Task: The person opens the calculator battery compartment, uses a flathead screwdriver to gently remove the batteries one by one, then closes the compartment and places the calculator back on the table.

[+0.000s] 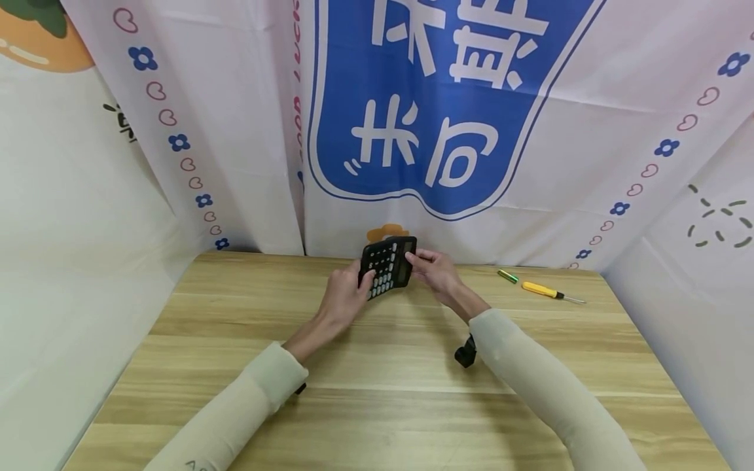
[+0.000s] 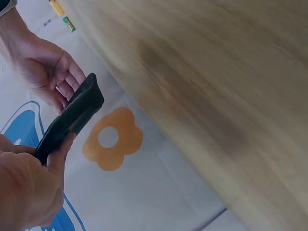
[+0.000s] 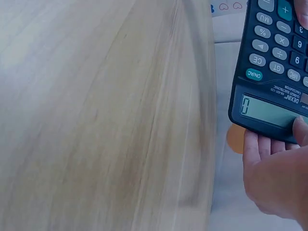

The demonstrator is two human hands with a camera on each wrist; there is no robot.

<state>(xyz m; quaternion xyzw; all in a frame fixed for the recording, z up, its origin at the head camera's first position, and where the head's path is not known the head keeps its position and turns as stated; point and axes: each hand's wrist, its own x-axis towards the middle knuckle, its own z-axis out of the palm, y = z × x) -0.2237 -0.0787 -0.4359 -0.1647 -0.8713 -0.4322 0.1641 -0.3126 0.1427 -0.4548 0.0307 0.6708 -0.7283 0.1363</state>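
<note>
A black calculator with grey and teal keys is held up over the back of the table, tilted, by both hands. My left hand grips its keypad end, thumb on the front over the keys. At the display end, my right hand holds it with the thumb on the screen and the fingers behind. In the right wrist view the calculator's display reads 0. The left wrist view shows the calculator edge-on, with the left hand around its lower end and the right hand at the upper one.
Toward the back right of the wooden table lie a green battery and a screwdriver with a yellow handle. A printed cloth hangs along the table's back edge, close behind the hands.
</note>
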